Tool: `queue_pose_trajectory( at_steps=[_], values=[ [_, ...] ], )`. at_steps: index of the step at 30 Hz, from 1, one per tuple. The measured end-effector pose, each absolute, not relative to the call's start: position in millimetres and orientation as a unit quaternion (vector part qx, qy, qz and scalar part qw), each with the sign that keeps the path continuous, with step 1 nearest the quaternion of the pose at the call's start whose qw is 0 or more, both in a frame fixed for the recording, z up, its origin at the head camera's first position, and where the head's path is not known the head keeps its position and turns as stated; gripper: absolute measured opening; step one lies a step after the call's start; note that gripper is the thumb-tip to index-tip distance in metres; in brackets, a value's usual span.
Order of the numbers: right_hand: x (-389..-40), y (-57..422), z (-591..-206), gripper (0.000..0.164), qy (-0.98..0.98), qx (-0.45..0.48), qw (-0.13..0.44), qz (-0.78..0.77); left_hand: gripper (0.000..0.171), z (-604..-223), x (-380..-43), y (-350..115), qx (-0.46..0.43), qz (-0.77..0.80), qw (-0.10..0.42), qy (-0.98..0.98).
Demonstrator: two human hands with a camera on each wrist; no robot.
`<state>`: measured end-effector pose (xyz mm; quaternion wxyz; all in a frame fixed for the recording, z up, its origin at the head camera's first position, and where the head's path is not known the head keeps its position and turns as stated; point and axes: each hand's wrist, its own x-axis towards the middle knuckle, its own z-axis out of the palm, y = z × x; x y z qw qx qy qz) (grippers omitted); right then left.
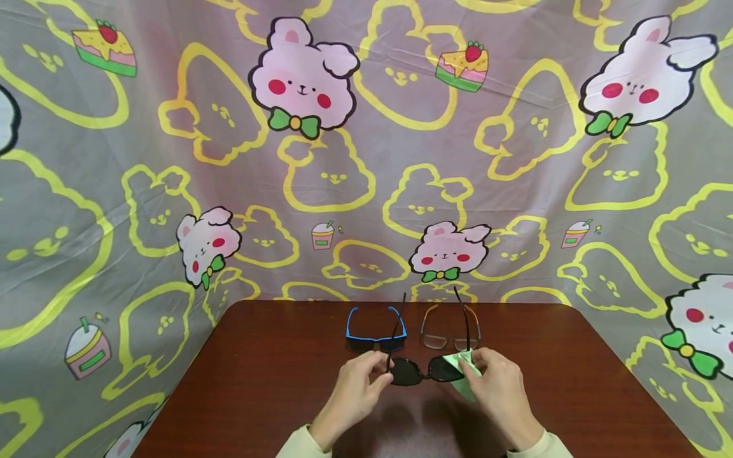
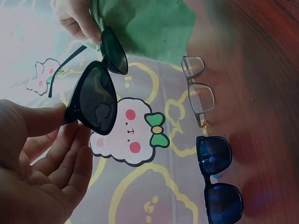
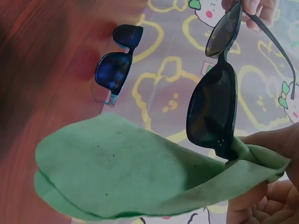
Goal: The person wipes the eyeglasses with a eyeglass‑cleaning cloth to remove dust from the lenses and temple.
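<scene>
Black sunglasses (image 1: 408, 372) with dark lenses are held above the table, their temples pointing away from the person. My left hand (image 1: 359, 385) pinches them at the left hinge between thumb and fingers. At the other end my right hand (image 1: 497, 385) grips a light green cloth (image 1: 465, 385), which covers the outer edge of the right lens. In the right wrist view the cloth (image 3: 126, 168) hangs folded below the sunglasses (image 3: 212, 107), bunched at the hinge under the thumb. The left wrist view shows the pinching fingers (image 2: 77, 158) curled beside the frame.
Blue-framed sunglasses (image 1: 376, 343) lie on the brown table (image 1: 258, 369) behind the left hand. Beside them are clear glasses (image 1: 436, 342) with orange-brown temples. A grey curtain (image 1: 366, 146) printed with rabbits rises behind the table and along both sides.
</scene>
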<state>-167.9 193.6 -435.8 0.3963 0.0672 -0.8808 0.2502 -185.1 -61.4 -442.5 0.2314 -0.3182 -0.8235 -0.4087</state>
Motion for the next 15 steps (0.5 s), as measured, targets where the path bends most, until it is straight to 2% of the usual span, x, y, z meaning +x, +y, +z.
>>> queue_pose_trajectory(
  at_steps=[15],
  values=[
    [-170.2, 195.4, -432.0, 0.020, -0.866, 0.073, 0.433, 0.239, 0.017, -442.8, -184.6, -60.2, -0.314, -0.421, 0.201, -0.827]
  ],
)
